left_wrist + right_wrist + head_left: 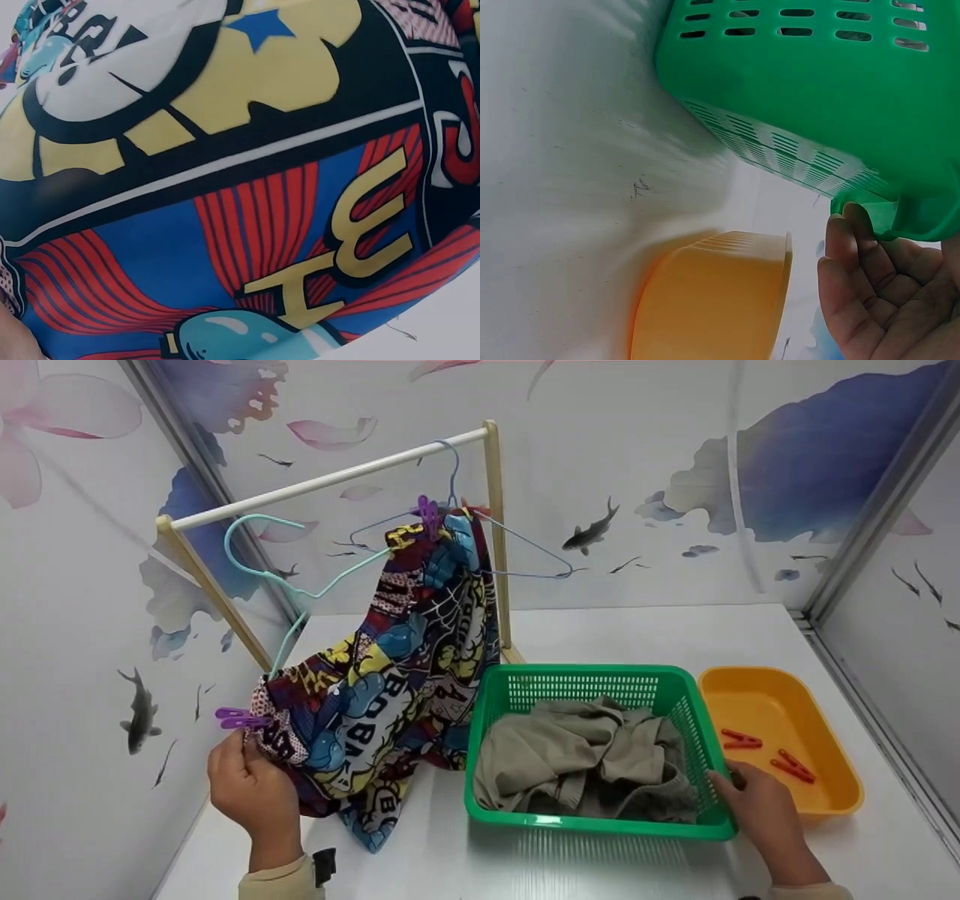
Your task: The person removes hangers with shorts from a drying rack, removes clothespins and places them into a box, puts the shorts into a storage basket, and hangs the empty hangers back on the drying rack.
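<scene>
A colourful comic-print garment [397, 682] spreads from a teal hanger [300, 592], with purple clothespins [244, 718] at its left and upper corners. My left hand [251, 787] holds the left corner just below one clothespin; in the left wrist view the printed cloth [262, 202] fills most of the picture. My right hand [769, 817] grips the right rim of a green basket [600, 825], thumb on top and fingers curled beneath the rim [900, 225]. Crumpled khaki clothing [577, 742] lies inside the basket.
Behind the garment stands a rack with a white rail [330, 476] and wooden legs. A blue wire hanger [525, 536] hangs near its right end. To the right, a yellow tub [832, 735] with red clothespins [791, 765] sits on the white table [645, 634].
</scene>
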Demonstrator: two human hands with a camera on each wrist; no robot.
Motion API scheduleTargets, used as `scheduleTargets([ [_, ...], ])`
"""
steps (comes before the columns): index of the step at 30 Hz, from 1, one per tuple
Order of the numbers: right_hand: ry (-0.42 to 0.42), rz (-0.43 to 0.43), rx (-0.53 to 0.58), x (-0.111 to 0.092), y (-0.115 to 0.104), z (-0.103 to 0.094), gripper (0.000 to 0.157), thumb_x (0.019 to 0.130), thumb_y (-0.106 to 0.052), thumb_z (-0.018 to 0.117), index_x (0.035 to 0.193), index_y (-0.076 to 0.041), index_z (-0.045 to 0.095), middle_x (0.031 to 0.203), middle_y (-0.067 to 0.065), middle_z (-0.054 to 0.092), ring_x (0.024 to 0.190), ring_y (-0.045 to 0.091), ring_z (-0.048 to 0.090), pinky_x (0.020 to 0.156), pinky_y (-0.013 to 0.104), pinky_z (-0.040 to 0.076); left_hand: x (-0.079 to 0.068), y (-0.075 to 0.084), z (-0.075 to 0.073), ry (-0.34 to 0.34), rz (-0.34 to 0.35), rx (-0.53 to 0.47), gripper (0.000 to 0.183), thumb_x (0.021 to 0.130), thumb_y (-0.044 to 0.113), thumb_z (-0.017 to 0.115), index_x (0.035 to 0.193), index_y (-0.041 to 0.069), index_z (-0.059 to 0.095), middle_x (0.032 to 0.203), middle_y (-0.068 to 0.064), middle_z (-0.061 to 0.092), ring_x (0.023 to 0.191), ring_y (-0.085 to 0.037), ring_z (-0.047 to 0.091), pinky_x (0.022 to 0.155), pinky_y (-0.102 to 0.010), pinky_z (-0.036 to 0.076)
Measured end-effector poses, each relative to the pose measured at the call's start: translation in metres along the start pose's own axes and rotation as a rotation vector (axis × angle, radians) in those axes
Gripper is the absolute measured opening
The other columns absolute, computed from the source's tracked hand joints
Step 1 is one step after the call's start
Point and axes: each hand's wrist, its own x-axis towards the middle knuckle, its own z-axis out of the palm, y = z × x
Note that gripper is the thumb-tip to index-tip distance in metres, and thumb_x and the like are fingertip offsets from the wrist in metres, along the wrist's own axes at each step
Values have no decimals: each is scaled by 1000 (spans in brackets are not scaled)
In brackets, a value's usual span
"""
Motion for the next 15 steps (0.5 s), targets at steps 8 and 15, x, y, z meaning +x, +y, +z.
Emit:
scheduleTargets([
  [8,2,-7,-13,-1,-1,1,68,97,-38,56,134,17,41,113,29,60,85,26,57,86,47,53,4,8,5,28,48,-72,15,93,-7,54,96,-17,65,87,-29,60,87,-26,58,85,-10,41],
  [15,-24,18,-1,0,-1,0,69,97,-40,55,136,15,40,115,29,59,86,27,56,87,47,52,9,19,16,51,76,-128,13,92,-9,55,95,-17,65,85,-29,58,89,-11,55,86,-10,44],
])
